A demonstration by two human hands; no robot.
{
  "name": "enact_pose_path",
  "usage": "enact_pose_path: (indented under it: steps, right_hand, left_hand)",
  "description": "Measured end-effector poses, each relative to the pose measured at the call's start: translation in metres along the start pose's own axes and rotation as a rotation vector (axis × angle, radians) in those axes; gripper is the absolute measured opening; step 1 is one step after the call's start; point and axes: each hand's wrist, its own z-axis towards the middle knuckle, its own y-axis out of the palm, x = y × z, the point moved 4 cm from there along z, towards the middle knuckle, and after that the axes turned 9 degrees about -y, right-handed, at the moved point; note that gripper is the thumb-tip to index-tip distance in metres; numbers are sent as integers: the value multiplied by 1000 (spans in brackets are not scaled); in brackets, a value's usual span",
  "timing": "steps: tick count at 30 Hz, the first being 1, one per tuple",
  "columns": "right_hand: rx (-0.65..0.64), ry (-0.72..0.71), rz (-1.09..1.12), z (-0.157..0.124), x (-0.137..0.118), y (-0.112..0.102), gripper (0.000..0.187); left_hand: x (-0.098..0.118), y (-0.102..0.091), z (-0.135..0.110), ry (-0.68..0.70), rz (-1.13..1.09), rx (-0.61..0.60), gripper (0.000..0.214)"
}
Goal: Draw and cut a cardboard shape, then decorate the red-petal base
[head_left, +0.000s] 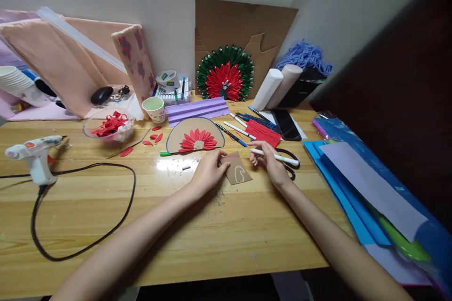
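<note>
My left hand pins a small cardboard piece by its left edge, fingers closed on it. A pale curved outline is drawn on that piece. In my right hand is a white marker with a light green band, held like a pen just right of the cardboard. Behind both hands lies a cardboard half-disc edged in blue, with red petals fanned along its straight side. A small white cap rests left of my left hand. Black-handled scissors lie partly hidden behind my right hand.
A glue gun with a looped black cord occupies the left. Behind are a bowl of red scraps, a paper cup and a green-and-red peacock-like decoration. A phone and coloured sheets lie right.
</note>
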Motion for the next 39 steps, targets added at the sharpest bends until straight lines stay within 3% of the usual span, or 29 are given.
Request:
enact_pose_path:
  steps: [3,7,12,18,22,30,39]
  right_hand:
    - [-54,36,89,-11,5,3,28]
    - [-129,52,-34,-17,10,9,21]
    - [-74,45,-150,-17,12,10,20]
    - [37,4,-142,-14,7,8,18]
    - [141,61,-88,-9,9,3,23]
    - [10,80,-121,-11,27,12,25]
    - [42,72,-124,-6,28,9,27]
  left_hand:
    - [5,4,-1,77,132,60,18]
    - [3,5,0,147,200,98,18]
    - [0,5,3,178,155,86,19]
    - [-2,2,2,121,65,88,17]
    - [-2,-1,3,82,-11,68,16]
    - [-2,-4,5,43,-139,42,21]
    - [-4,-1,5,79,-113,47,28]
